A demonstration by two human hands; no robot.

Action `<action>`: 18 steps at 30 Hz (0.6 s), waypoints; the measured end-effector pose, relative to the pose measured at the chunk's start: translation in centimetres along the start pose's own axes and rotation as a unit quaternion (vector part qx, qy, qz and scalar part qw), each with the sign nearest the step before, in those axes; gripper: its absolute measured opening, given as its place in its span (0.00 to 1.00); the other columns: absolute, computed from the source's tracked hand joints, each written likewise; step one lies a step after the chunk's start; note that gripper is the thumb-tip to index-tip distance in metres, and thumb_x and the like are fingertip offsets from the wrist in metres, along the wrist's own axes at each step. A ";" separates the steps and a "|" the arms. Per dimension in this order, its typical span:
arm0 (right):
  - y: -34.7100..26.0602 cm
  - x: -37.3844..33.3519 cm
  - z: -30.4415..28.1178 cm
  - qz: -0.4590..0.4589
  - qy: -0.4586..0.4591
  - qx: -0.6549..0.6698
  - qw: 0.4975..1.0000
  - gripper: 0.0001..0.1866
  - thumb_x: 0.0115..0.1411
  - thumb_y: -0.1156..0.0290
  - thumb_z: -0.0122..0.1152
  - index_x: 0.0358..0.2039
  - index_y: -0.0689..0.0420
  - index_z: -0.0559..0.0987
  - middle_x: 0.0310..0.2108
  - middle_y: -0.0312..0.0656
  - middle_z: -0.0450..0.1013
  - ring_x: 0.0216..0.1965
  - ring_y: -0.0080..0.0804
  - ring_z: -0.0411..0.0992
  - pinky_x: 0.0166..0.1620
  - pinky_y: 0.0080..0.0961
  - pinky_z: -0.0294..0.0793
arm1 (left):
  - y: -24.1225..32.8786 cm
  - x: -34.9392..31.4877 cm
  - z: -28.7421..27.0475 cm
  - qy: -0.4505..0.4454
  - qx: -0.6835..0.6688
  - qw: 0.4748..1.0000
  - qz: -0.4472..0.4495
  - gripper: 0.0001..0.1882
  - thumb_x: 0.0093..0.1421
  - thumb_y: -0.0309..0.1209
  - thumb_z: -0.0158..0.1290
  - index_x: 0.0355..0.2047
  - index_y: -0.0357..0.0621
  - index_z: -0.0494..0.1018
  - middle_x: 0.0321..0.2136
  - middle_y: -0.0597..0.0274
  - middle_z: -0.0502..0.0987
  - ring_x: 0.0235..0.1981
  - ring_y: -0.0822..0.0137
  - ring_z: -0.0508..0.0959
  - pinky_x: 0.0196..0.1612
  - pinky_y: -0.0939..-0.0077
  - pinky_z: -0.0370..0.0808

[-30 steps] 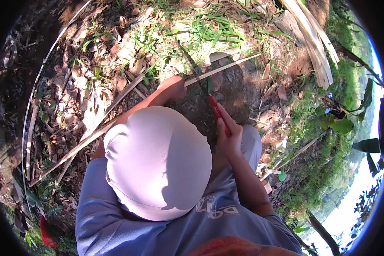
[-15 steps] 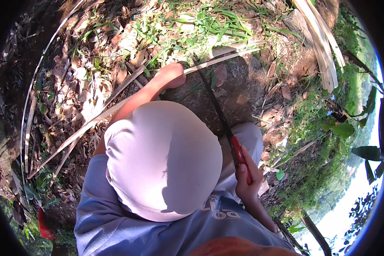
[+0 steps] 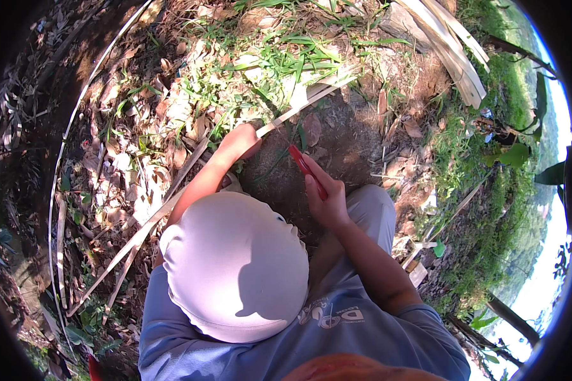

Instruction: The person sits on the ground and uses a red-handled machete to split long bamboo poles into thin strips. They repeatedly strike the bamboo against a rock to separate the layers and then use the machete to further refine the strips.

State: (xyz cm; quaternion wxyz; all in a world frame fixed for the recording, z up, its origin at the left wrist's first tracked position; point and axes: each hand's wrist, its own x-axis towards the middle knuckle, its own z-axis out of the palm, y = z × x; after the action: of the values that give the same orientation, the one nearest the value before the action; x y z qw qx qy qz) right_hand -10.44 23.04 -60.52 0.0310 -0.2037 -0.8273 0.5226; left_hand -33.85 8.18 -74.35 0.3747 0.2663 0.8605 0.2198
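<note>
My left hand [image 3: 243,141] is closed around a long, pale split-wood strip [image 3: 292,114]. The strip runs past my forearm to the lower left, and its far end lies on the ground ahead. My right hand [image 3: 326,198] grips the red handle of a knife [image 3: 306,166], just right of my left hand and nearer to me. The handle points up and left toward the strip. Its dark blade is hard to make out against the shaded soil, so I cannot tell whether it touches the strip. A large rounded form in pale cloth [image 3: 235,267] hides part of my left arm.
Dry leaves [image 3: 124,162] cover the ground at left, with green grass [image 3: 292,63] ahead. More pale strips [image 3: 448,51] lie at the far right. A long thin strip [image 3: 60,165] curves along the left side. Plants and a slope [image 3: 476,241] are at right.
My right hand has swung the knife up and left, bringing its handle close to my left hand. My left hand sits nearer to me, still holding the strip. The view has shifted slightly.
</note>
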 end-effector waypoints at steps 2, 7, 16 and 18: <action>-1.3 -5.8 -4.0 -0.041 -0.012 -0.055 0.998 0.25 0.69 0.76 0.58 0.67 0.60 0.74 0.37 0.52 0.83 0.25 0.23 0.77 0.33 0.25 0.76 | -0.6 -1.0 -0.5 0.020 0.012 1.000 -0.009 0.20 0.58 0.36 0.53 0.34 0.26 0.82 0.35 0.27 0.81 0.43 0.37 0.84 0.50 0.48 0.79; -4.9 -12.3 -9.9 -0.018 -0.058 -0.094 0.994 0.25 0.69 0.79 0.55 0.67 0.66 0.72 0.50 0.54 0.83 0.31 0.36 0.85 0.36 0.24 0.79 | 0.6 -1.3 0.9 -0.005 -0.014 0.997 -0.072 0.21 0.61 0.37 0.51 0.37 0.27 0.81 0.35 0.31 0.82 0.41 0.37 0.84 0.48 0.49 0.79; 2.8 5.2 4.3 -0.137 0.076 0.016 0.987 0.26 0.69 0.72 0.61 0.68 0.49 0.74 0.29 0.58 0.78 0.25 0.56 0.76 0.31 0.38 0.77 | 2.4 -2.1 2.6 -0.014 0.011 0.999 -0.037 0.19 0.63 0.38 0.52 0.43 0.33 0.81 0.35 0.32 0.83 0.41 0.38 0.84 0.47 0.48 0.80; -0.3 4.2 2.9 -0.157 0.057 0.023 0.986 0.28 0.69 0.71 0.60 0.69 0.46 0.72 0.28 0.55 0.78 0.28 0.57 0.78 0.30 0.44 0.76 | 2.7 -3.7 0.8 0.005 0.034 0.997 -0.073 0.19 0.63 0.40 0.54 0.43 0.36 0.81 0.36 0.34 0.83 0.43 0.38 0.85 0.48 0.48 0.80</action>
State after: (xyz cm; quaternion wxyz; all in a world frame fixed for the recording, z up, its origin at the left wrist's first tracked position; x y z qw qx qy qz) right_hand -15.15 22.03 -62.29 0.1644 -0.0997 -0.8338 0.5175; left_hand -30.31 8.09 -71.40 0.3762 0.2144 0.8865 0.1633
